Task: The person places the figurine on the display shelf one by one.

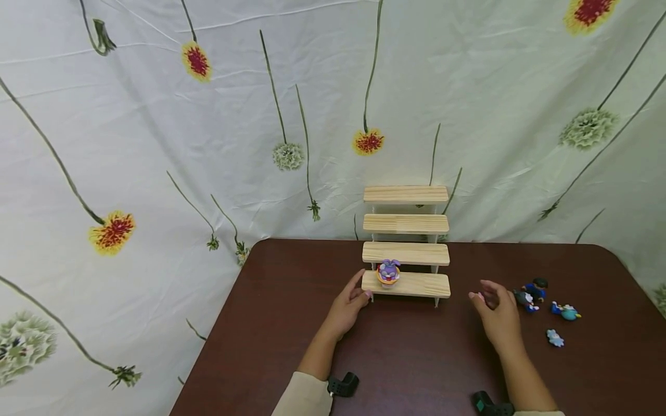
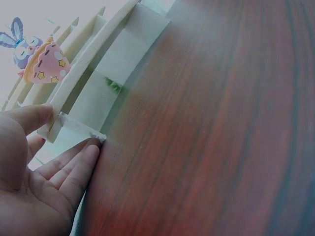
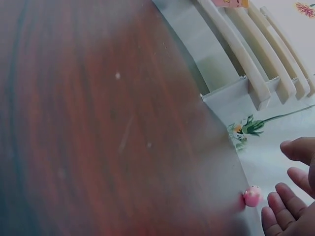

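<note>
A small purple figurine [image 1: 388,271] with rabbit ears sits toward the left of the bottom step of a wooden tiered stand [image 1: 416,284]. Its pink base with yellow stars shows in the left wrist view. My left hand [image 1: 344,312] touches the left end of that step, with extended fingers low beside the stand's clear leg [image 2: 81,126]. Right of the stand, my right hand [image 1: 500,320] is held over the table, fingers spread and loosely bent. A small round pink toy [image 3: 252,195] lies close to its fingertips in the right wrist view, partly hidden by the hand from above.
Several small figures lie right of my right hand: a dark-haired one in blue [image 1: 536,289], a teal one [image 1: 567,312] and a light-blue flower-like one [image 1: 555,338]. The dark red-brown table [image 1: 416,358] ends at a flower-printed cloth [image 1: 234,127] behind the stand.
</note>
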{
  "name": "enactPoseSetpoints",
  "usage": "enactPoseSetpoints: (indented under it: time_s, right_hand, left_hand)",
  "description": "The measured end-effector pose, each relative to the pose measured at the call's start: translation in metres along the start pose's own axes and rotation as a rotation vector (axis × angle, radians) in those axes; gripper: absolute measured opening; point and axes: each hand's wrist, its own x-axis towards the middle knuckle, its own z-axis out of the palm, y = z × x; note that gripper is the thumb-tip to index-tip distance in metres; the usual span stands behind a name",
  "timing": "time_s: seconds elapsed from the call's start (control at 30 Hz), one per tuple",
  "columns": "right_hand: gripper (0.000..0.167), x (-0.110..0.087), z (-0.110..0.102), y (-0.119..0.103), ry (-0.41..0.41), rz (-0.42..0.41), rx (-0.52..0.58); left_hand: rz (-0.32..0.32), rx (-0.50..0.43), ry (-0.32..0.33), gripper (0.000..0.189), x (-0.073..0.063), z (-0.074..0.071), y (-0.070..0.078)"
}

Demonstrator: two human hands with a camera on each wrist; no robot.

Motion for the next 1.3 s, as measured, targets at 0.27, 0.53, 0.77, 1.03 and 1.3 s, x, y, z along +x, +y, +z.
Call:
enactPoseSetpoints:
  time_s: [0.27, 0.53, 0.77, 1.03, 1.3]
  right_hand:
    - [0.051, 0.0005, -0.0041, 0.0054, -0.067, 0.047, -0.04]
    - [0.053, 0.002, -0.006, 0.0063, -0.129, 0.081, -0.106]
    - [0.049, 0.0048, -0.006, 0.0073, -0.127, 0.089, -0.175]
    - [0.044, 0.0072, -0.0063, 0.0073, -0.153, 0.074, -0.233]
    - [0.038, 0.0088, -0.0069, 0.0081, -0.159, 0.025, -0.285]
  left_hand:
    - [-0.005, 0.009, 0.004, 0.065, 0.0007, -0.0002, -0.0003]
    - [-0.012, 0.006, 0.006, 0.065, -0.0003, 0.0002, -0.0001]
    - [0.002, 0.006, 0.0, 0.065, -0.0015, -0.001, -0.0003]
    - [0.011, -0.002, -0.012, 0.066, -0.0025, -0.001, 0.002]
    - [0.007, 0.008, -0.008, 0.066, -0.0019, -0.0011, 0.002]
